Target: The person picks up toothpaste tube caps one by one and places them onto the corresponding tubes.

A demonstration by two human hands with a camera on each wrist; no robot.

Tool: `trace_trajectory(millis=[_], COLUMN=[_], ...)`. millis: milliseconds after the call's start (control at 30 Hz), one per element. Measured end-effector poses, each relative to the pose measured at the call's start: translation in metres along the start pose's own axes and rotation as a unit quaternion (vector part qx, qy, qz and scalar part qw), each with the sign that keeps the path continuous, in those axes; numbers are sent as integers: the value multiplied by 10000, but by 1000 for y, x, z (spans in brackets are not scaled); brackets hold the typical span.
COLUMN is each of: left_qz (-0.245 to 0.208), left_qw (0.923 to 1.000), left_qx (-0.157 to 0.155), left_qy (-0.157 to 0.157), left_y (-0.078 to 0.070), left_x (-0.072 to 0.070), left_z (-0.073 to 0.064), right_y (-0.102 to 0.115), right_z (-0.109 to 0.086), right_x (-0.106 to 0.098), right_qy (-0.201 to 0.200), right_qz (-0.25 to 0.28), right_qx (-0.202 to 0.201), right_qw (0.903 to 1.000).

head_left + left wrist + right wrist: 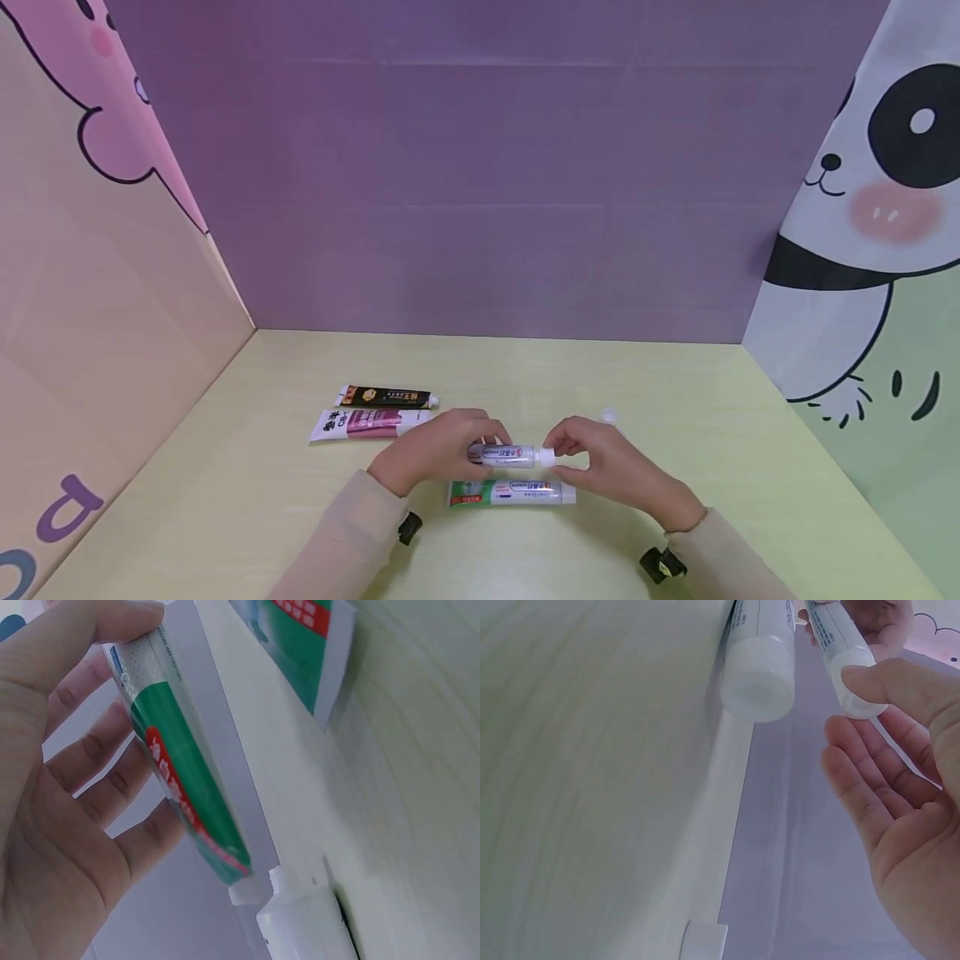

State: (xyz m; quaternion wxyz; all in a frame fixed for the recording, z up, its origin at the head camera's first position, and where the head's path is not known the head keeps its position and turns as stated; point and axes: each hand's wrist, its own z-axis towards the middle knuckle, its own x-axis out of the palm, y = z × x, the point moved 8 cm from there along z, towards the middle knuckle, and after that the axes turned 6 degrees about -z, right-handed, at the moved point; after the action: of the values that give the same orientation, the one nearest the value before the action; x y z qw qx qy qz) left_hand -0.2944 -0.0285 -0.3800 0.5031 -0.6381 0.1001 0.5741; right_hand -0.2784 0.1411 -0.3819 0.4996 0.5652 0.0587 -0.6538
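My left hand (450,450) grips a small toothpaste tube (506,456) and holds it level above the table. In the left wrist view this tube (184,765) shows green, white and red print. At its other end, my right hand (615,467) pinches the white cap (545,457) between thumb and fingers. The right wrist view shows the thumb (870,681) lying against that cap. Just nearer than the held tube, a larger green and white toothpaste tube (513,492) lies flat on the table.
Beyond the left hand lie a black tube (386,397) and a pink and white tube (375,423), side by side. A small white object (609,415), partly hidden, sits behind the right hand. Purple back wall (480,208) and printed side panels enclose the pale wooden table (225,500).
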Motion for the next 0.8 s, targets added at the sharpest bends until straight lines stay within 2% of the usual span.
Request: trace_trajectory(millis=[167, 433, 800], left_qz=[-22, 32, 157], left_qw=[10000, 10000, 9998], left_qx=[-4, -83, 20], left_qy=[4, -42, -135], left_y=[0, -1, -5], left_x=[1, -2, -6], left_z=[1, 0, 1], right_y=[0, -2, -9], right_z=[0, -1, 0], right_x=[1, 4, 6], right_qy=[-30, 98, 313], right_qz=[57, 144, 82], right_qx=[61, 387, 748], right_qw=[10000, 9991, 9967])
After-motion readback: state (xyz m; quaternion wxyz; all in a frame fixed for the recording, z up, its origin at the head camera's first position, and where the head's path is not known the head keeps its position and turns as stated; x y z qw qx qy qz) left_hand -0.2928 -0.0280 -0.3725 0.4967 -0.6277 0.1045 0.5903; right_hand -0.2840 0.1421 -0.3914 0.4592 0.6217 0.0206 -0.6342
